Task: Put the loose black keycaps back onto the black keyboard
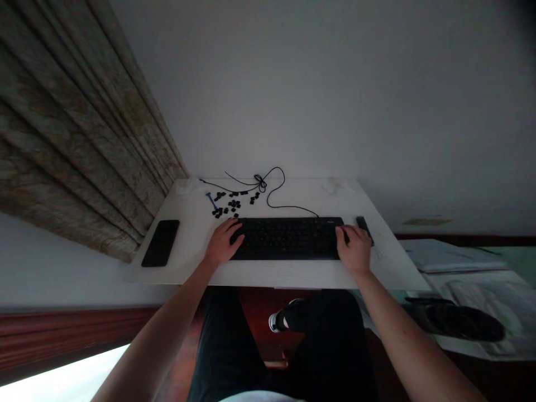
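A black keyboard (288, 239) lies on the white table before me. My left hand (224, 241) grips its left end, with the fingers around the far corner and the thumb over the keys. At the opposite end my right hand (354, 245) holds the right edge, its thumb on top. Several loose black keycaps (234, 204) are scattered beyond my left hand. Among them lies a thin blue tool (211, 201) whose kind I cannot make out. The keyboard's black cable (288, 206) runs back to a tied bundle near the wall.
A dark phone (161, 243) lies on the left of the white table (268, 273). Just past my right hand is a narrow black object (364, 228). Clear plastic (187, 185) sits at the back left corner. A patterned curtain (84, 123) hangs along the left side.
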`<action>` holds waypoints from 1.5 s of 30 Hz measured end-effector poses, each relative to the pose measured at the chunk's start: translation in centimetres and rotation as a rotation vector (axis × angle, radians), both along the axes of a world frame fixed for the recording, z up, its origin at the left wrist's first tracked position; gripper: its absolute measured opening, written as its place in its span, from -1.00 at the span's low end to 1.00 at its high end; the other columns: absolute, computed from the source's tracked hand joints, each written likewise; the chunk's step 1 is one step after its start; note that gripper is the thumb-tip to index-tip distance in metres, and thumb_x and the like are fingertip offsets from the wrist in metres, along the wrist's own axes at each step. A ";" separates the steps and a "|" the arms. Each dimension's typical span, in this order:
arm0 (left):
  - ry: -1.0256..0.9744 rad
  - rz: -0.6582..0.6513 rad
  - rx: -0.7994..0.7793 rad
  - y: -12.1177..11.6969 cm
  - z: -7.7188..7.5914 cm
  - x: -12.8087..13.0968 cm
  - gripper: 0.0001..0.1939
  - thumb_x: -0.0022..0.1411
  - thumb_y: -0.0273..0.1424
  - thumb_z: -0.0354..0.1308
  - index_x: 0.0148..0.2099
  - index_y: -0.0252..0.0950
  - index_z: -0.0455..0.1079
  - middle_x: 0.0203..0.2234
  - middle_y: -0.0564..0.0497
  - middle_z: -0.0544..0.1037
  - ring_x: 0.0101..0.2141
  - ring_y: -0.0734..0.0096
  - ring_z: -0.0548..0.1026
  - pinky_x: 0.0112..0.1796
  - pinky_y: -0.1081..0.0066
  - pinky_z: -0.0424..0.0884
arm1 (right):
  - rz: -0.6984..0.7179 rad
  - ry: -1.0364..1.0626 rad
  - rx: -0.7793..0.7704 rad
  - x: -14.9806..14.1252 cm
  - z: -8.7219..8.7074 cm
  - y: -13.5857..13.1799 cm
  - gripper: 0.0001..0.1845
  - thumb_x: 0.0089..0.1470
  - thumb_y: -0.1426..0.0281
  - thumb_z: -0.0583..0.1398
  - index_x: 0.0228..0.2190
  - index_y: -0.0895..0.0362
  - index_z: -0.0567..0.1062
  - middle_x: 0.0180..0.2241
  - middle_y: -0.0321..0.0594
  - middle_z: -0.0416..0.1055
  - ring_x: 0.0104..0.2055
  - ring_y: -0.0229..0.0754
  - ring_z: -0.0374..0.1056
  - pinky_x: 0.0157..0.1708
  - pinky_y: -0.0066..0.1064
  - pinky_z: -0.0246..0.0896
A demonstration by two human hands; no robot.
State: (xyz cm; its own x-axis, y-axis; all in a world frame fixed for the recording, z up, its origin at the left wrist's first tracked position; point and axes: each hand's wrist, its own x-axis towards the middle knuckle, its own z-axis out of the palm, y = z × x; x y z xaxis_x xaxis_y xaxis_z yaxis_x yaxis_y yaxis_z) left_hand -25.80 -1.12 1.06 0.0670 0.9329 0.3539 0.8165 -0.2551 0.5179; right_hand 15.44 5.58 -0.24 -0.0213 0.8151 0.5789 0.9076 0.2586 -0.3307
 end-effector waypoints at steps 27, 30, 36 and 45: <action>-0.199 0.312 -0.153 9.1 3.0 -3.6 -0.84 0.17 -0.44 0.20 -0.19 -0.27 0.56 -0.21 -0.15 0.64 -0.12 0.12 0.56 0.03 0.12 0.38 | 0.019 0.040 -0.047 -0.1 0.3 0.3 -0.54 0.28 0.13 0.02 -0.34 0.17 0.57 -0.22 0.04 0.49 -0.12 0.05 0.35 -0.05 -0.10 0.24; -0.593 0.357 -0.138 8.2 3.3 -2.0 -0.78 0.16 -0.40 0.22 -0.13 -0.32 0.55 -0.20 -0.14 0.64 -0.16 0.19 0.57 -0.02 0.15 0.44 | 0.022 0.040 -0.043 -0.1 0.3 0.3 -0.55 0.28 0.14 0.03 -0.33 0.17 0.57 -0.24 0.04 0.49 -0.13 0.05 0.35 -0.06 -0.10 0.24; -1.167 0.242 -0.239 4.1 3.7 3.1 -0.71 0.21 -0.29 0.26 -0.07 -0.34 0.50 -0.13 -0.18 0.62 -0.14 0.25 0.60 0.01 0.11 0.49 | 0.021 0.057 -0.016 -0.1 0.3 0.3 -0.57 0.27 0.16 0.03 -0.35 0.16 0.56 -0.24 0.02 0.49 -0.14 0.03 0.35 -0.07 -0.12 0.24; -1.475 0.121 -0.399 -1.5 4.5 10.1 -0.80 0.21 -0.28 0.28 -0.19 -0.28 0.46 -0.13 -0.13 0.63 -0.04 0.23 0.58 0.08 0.12 0.47 | 0.102 0.297 -0.057 -4.4 3.4 -3.3 -0.61 0.26 0.17 0.04 -0.31 0.13 0.55 -0.22 0.02 0.50 -0.12 0.03 0.36 -0.02 -0.08 0.24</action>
State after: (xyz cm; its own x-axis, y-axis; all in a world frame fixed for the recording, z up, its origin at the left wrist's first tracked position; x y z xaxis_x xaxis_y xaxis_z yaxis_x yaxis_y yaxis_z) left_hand -15.67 -2.61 5.61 -0.1896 0.9541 -0.2320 -0.4650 0.1208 0.8770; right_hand 11.04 2.33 3.15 0.0590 0.8489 0.5253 0.7394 0.3163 -0.5943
